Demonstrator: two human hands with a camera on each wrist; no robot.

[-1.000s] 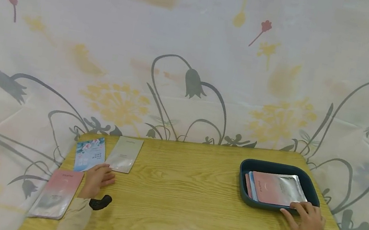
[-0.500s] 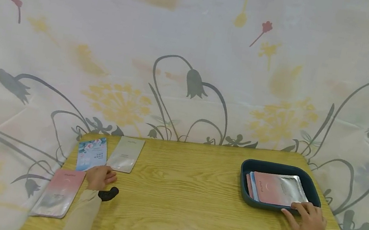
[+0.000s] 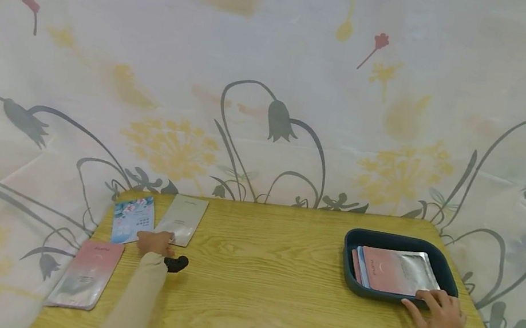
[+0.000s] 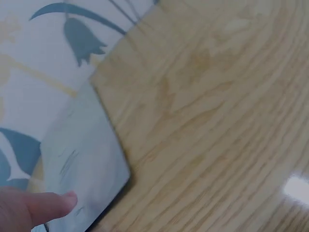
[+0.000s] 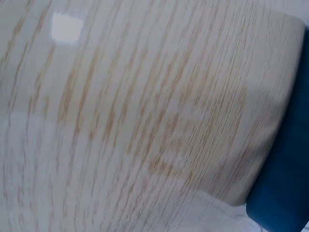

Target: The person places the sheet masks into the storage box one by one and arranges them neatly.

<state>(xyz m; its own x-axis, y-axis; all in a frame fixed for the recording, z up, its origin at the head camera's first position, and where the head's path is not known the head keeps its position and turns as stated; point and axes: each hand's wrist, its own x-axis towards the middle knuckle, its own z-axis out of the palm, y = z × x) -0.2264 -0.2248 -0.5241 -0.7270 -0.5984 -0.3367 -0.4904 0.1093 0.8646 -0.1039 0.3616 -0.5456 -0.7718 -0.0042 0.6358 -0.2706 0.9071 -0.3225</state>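
Note:
My left hand [image 3: 156,243] reaches to the near edge of a pale grey-green foil sachet [image 3: 183,217], beside a blue floral sachet [image 3: 133,219]. In the left wrist view, one digit [image 4: 50,205] lies over the pale sachet [image 4: 87,150], which is flat on the table. A pink-and-silver sachet [image 3: 87,274] lies nearer on the left. On the right, my right hand [image 3: 441,327] holds the near rim of a dark teal tray [image 3: 348,277], fingers over the rim and thumb outside. Pink and blue sachets [image 3: 393,272] are stacked in the tray.
The wood-grain table [image 3: 264,280] stretches between the two hands. A flower-printed cloth [image 3: 278,73] hangs behind and along both sides, meeting the table's back edge. Teal tray wall [image 5: 285,169] shows at the right of the right wrist view.
My left hand has moved forward and right, past the blue sachet to the near edge of the pale one. The right hand stays on the tray rim.

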